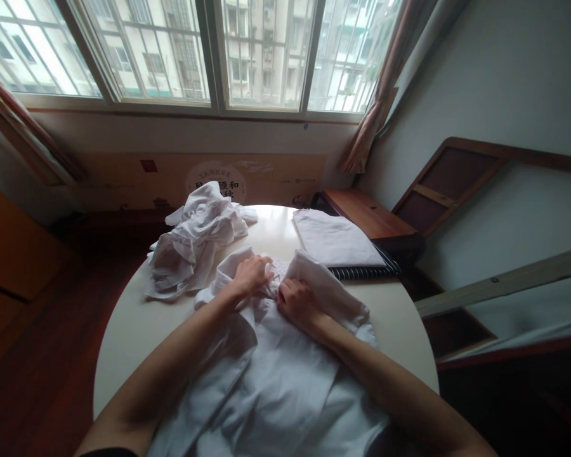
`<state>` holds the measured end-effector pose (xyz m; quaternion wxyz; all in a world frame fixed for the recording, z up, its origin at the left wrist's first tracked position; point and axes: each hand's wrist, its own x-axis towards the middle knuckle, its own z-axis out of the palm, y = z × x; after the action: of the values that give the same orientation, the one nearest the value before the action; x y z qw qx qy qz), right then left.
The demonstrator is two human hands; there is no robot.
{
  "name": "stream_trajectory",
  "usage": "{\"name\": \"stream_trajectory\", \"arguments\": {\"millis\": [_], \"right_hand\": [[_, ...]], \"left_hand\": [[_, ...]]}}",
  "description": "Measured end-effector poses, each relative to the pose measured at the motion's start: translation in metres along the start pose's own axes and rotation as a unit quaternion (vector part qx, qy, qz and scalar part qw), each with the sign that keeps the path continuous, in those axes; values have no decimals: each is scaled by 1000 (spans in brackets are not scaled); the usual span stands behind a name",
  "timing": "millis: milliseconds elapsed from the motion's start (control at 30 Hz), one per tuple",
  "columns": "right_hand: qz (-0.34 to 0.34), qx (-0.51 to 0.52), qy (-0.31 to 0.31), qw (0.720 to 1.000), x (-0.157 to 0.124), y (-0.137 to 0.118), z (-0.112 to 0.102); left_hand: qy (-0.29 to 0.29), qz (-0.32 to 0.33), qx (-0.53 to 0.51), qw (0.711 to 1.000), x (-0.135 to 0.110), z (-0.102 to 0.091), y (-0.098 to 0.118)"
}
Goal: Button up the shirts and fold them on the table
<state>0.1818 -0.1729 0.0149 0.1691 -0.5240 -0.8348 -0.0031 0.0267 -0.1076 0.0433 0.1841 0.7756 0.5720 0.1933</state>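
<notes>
In my head view, I judge the step in hand to be close finger work on the white shirt [295, 362], which spreads from the centre of the frame to its bottom edge on the pale surface [128, 336]. Any next move calls, I think, for a light pinch and level cloth between my hands; whether a button sits there I cannot tell.

My left forearm slants up from the lower left, my right from the lower right, and they converge near the centre. My left hand [254, 275] is slightly higher in the frame, back upward, its fingers curled onto the gathered fabric. My right hand [297, 300] is just beside it, knuckles bent, fingertips closed on the cloth.

A crumpled white heap [185, 257] lies left of centre; a folded white garment [337, 240] rests on dark striped cloth [367, 273] right of centre.
</notes>
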Motion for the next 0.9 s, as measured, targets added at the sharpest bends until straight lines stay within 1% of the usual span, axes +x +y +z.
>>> {"name": "stream_trajectory", "arguments": {"millis": [67, 100, 133, 167, 233, 267, 300, 333, 367, 433, 500, 567, 667, 733, 767, 833, 900], "right_hand": [[77, -19, -59, 995, -2, -4, -7], [94, -22, -79, 992, -2, -7, -13], [92, -21, -89, 992, 1, -9, -19], [77, -18, -81, 994, 5, -11, -26], [31, -10, -26, 999, 18, -13, -38], [18, -9, 4, 1000, 26, -12, -42], [17, -15, 21, 1000, 33, -9, -44], [30, -28, 18, 999, 40, -5, -44], [50, -43, -5, 998, 46, 1, -43], [92, -66, -71, 991, 52, 15, -36], [114, -72, -109, 985, 53, 27, -28], [117, -65, -104, 986, 51, 35, -21], [93, -18, -79, 992, 52, 38, -12], [80, 36, -64, 994, 55, 38, -5], [82, 64, -55, 993, 58, 38, 0], [87, 122, -25, 988, 61, 39, 7], [74, 185, 18, 980, 63, 42, 12]], "left_hand": [[-20, 2, 40, 999, -1, 12, -6], [-18, 4, 56, 998, -2, 16, -9], [-13, 4, 72, 997, -2, 20, -11], [-10, 2, 86, 996, -2, 24, -12], [-16, -1, 115, 993, -3, 27, -12], [-21, -2, 129, 991, -4, 28, -12], [-24, -4, 143, 989, -5, 28, -11], [-24, -11, 155, 988, -7, 28, -11], [-20, -23, 163, 986, -8, 27, -10], [-4, -61, 176, 982, -12, 25, -12], [18, -95, 181, 979, -15, 23, -14], [29, -115, 179, 977, -16, 22, -16], [46, -123, 171, 976, -17, 22, -19], [86, -106, 158, 978, -19, 22, -20], [111, -80, 145, 980, -20, 22, -21], [153, -1, 102, 983, -21, 22, -22], [168, 81, 49, 981, -22, 22, -24]]}}
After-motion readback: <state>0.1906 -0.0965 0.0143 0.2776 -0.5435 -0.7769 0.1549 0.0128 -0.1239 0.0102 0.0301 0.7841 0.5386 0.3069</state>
